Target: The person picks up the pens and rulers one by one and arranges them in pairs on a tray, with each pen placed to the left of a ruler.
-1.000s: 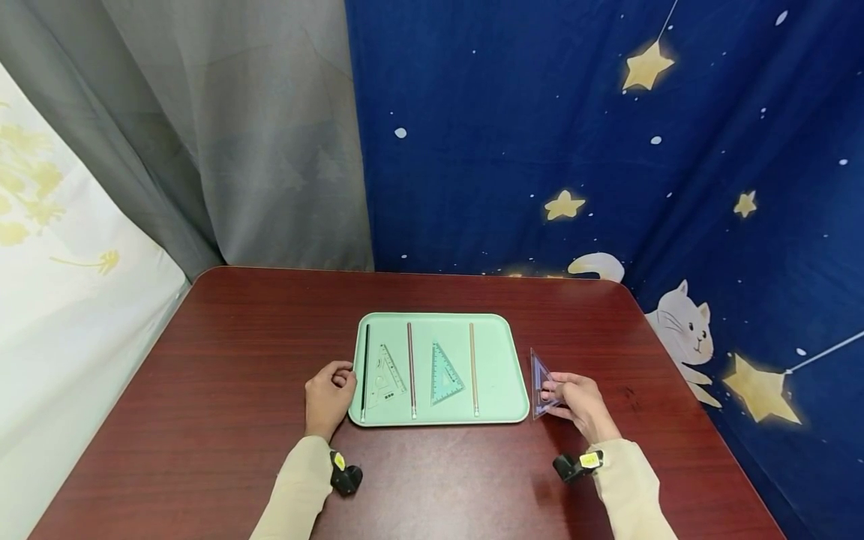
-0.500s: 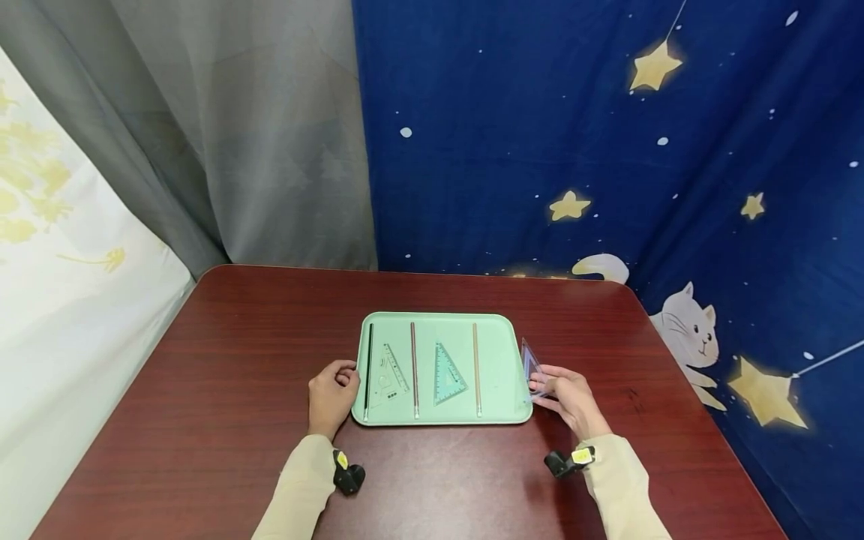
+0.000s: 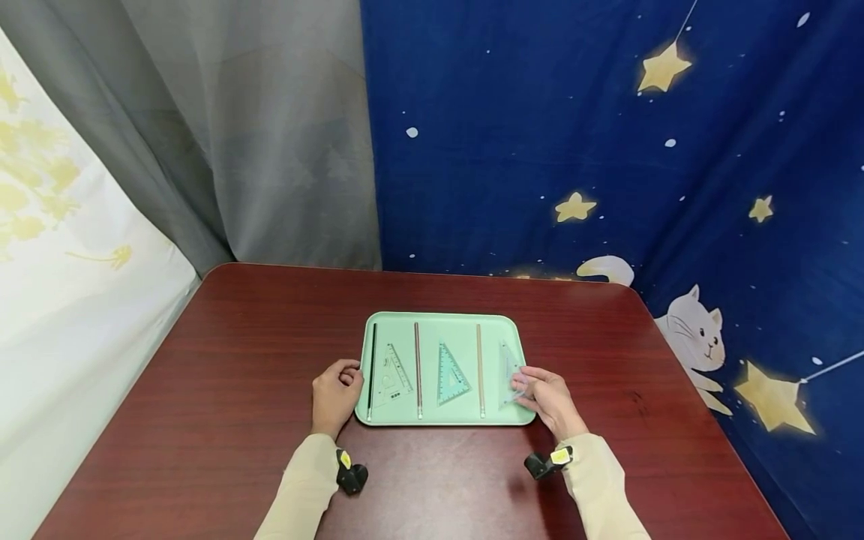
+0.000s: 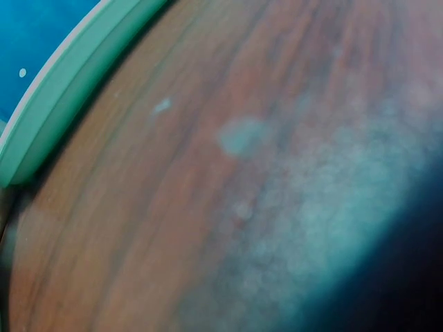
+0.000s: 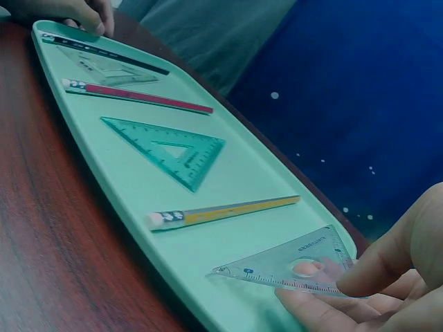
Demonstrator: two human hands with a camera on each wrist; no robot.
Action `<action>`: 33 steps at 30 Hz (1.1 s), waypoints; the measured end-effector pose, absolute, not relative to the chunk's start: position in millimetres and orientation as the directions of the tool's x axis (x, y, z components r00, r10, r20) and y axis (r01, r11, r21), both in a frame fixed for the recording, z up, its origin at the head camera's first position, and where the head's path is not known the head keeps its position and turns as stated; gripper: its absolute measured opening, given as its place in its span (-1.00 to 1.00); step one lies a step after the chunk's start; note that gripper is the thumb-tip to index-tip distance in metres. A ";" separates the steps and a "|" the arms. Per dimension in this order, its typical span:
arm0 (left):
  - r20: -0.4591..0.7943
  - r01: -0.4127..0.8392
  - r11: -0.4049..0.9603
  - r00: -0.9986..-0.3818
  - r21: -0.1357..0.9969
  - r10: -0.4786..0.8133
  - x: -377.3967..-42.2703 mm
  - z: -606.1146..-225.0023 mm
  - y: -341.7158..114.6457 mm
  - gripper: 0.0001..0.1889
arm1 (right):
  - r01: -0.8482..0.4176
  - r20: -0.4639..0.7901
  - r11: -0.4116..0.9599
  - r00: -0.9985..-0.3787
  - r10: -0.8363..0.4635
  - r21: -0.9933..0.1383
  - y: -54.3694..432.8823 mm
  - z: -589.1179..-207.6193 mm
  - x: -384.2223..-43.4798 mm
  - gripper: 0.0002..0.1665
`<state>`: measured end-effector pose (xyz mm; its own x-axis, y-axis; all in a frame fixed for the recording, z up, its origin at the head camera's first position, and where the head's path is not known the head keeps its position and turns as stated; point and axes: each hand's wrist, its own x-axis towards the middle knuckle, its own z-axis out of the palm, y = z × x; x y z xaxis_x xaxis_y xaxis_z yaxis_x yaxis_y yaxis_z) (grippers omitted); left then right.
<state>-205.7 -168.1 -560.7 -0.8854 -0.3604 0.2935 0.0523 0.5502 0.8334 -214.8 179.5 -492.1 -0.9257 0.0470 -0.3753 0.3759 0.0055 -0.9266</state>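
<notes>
A pale green tray (image 3: pixel 462 341) lies on the table, its left rim gripped by my left hand (image 3: pixel 332 397). At the tray's right end, my right hand (image 3: pixel 550 401) pinches a clear purplish set square (image 5: pixel 273 264) between thumb and fingers, tilted just over the tray floor. From left to right the tray bears a black pencil (image 3: pixel 373 367), a clear set square (image 3: pixel 397 371), a red pencil (image 3: pixel 418 371), a teal set square (image 3: pixel 446 384) and a yellow pencil (image 5: pixel 239 207). The left wrist view has only the tray's edge and blurred tabletop, without the hand.
The reddish-brown wooden table (image 3: pixel 270 322) extends around the tray on all sides. Behind it hang a grey curtain (image 3: pixel 290 150) and a blue curtain (image 3: pixel 486 165) with stars. A white cloth (image 3: pixel 88 315) hangs at the left.
My right hand has moved left, carrying the purplish set square from beside the tray to over its right end. The left hand stays at the left rim. The head view has shifted slightly.
</notes>
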 end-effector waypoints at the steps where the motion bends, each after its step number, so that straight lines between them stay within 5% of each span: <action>1: 0.297 0.057 0.551 -0.885 0.832 -0.358 -205.8 -560.8 -167.6 -0.88 | 0.378 -0.377 0.005 -0.925 0.048 -0.926 178.3 -493.1 -214.8 -0.32; 33: 0.295 0.052 0.560 -0.888 0.827 -0.353 -205.9 -559.6 -167.7 -0.89 | 0.303 -0.301 0.202 -0.953 0.041 -0.931 178.8 -490.6 -214.2 -0.33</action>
<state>-205.9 -167.7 -559.6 -0.8878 -0.3532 0.2950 0.0518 0.5602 0.8268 -214.2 178.8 -490.6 -0.9527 0.0412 -0.3012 0.3031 0.2024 -0.9312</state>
